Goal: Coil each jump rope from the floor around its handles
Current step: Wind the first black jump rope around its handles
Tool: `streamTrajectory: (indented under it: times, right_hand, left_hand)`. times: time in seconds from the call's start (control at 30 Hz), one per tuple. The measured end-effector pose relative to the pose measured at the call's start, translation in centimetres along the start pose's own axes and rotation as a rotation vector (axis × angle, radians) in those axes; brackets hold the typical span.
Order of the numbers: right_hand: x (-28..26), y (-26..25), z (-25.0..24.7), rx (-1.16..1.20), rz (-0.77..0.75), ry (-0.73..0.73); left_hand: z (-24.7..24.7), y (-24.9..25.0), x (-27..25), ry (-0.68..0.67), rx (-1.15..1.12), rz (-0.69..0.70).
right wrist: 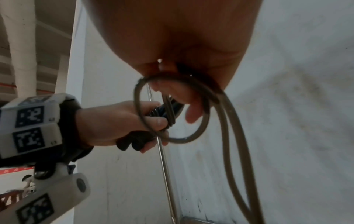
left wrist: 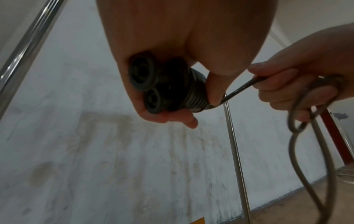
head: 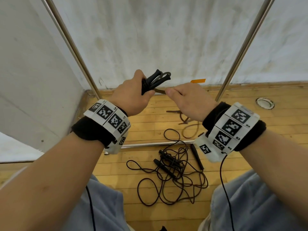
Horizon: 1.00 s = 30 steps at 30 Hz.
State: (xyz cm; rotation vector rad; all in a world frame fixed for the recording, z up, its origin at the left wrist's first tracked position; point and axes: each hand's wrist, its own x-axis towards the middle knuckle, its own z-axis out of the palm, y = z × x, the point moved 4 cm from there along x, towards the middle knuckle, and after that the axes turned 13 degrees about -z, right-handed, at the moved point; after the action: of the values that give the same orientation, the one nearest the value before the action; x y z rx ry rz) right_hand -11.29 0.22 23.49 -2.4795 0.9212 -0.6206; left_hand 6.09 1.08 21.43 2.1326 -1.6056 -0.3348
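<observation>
In the head view, at frame centre, our left hand grips the paired black plastic handles; our right hand pinches the brown rope strand. The left-wrist view shows coils wound round the handles. The right-wrist view shows rope looping below our fist.

We see black handles wrapped in grey-brown cord. Loose ropes on the floor: dark brown-black cord, black handles. Floor is yellow-tan wood planks. Wall is white with brownish stains. Wristbands are white with black square-code patterns over black straps. Orange tape at the wall's bottom edge. Trousers pale blue-grey.
</observation>
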Motion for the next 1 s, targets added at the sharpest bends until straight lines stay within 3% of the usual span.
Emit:
streamTrajectory:
  times: [0.13, 0.33, 0.73, 1.0]
  right_hand:
    - [-0.1, -0.4, -0.5, -0.042, 0.022, 0.036]
    - [-0.8, -0.4, -0.9, -0.093, -0.032, -0.085]
    - [-0.1, -0.1, -3.1, -0.362, -0.086, 0.016]
    - [0.9, 1.6, -3.2, -0.258, -0.011, 0.022]
  left_hand:
    - [0.3, 0.5, 0.0, -0.002, 0.069, -0.006]
    - [1.9, 0.9, -0.5, -0.055, 0.174, 0.032]
    - [3.1, 4.4, -2.9, -0.115, 0.251, 0.139]
    - [2.8, 4.9, -3.8, -0.129, 0.175, 0.238]
